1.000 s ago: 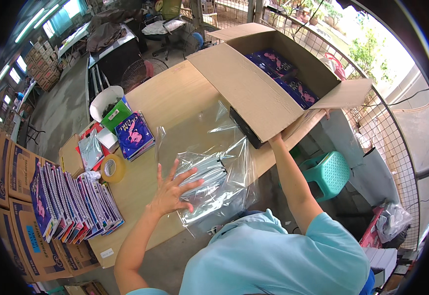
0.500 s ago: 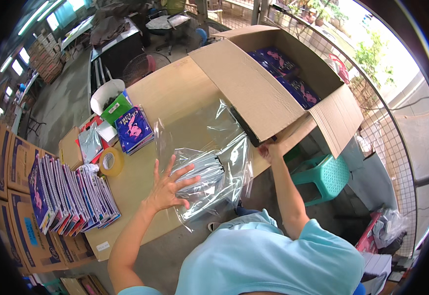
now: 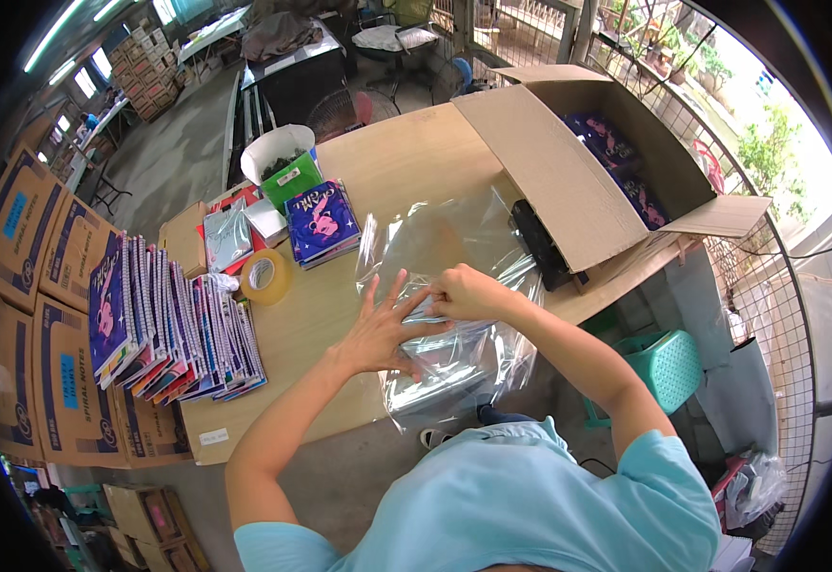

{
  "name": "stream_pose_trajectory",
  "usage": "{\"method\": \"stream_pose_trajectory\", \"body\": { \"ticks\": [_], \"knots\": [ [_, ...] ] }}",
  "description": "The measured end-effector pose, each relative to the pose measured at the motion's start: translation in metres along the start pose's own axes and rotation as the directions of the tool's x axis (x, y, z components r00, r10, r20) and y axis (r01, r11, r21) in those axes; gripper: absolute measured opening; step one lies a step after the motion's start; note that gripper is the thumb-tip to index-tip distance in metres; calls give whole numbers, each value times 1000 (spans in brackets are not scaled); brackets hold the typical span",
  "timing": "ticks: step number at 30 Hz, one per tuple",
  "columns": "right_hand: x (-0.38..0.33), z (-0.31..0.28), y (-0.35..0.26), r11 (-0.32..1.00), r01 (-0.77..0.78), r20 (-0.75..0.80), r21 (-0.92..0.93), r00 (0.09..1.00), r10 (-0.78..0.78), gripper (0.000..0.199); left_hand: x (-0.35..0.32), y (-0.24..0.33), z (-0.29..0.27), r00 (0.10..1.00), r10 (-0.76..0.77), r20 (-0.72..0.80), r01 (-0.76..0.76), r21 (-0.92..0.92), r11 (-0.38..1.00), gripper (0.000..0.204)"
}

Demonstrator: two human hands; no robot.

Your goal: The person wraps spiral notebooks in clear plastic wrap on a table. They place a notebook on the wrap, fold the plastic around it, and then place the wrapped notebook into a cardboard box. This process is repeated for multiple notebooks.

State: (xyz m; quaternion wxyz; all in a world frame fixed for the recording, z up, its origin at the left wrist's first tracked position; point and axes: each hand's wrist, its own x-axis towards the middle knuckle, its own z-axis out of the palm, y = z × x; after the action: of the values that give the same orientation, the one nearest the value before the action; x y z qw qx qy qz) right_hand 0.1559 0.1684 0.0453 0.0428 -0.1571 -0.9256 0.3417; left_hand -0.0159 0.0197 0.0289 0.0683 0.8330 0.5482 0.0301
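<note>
Right hand moved from the open cardboard box, now pinching clear plastic bags (fingers closed), left hand flat, spread.

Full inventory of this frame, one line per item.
clear plastic bags: a stack, transparent, table's near edge under both hands
open cardboard box: 1, brown, table's right end, purple packs inside
purple notebook stack: 1, mid-table
tape roll: 1, tan, left of the bags
upright spiral notebooks: a row, multicoloured, table's left end
wooden table: 1, tan
left hand: flat on the bags
right hand: closed, pinching a bag
</note>
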Motion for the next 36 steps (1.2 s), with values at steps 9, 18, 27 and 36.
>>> {"method": "stream_pose_trajectory", "body": {
  "ticks": [9,18,27,36],
  "knots": [
    [-6,-23,-15,834,-253,-4,-491,957,289,54,-2,22,-7,989,-76,-130,76,-2,997,79],
    [-102,5,1,994,94,-602,-58,791,-110,31,33,25,-6,479,-586,-653,-112,-708,697,75],
    [-95,-31,-14,795,496,-796,348,604,-28,42,1,42,-129,474,-490,-732,-483,-681,550,63],
    [-61,45,50,823,154,-398,546,913,93,51,-2,39,20,832,-548,-86,301,-759,577,84]
  ]
}}
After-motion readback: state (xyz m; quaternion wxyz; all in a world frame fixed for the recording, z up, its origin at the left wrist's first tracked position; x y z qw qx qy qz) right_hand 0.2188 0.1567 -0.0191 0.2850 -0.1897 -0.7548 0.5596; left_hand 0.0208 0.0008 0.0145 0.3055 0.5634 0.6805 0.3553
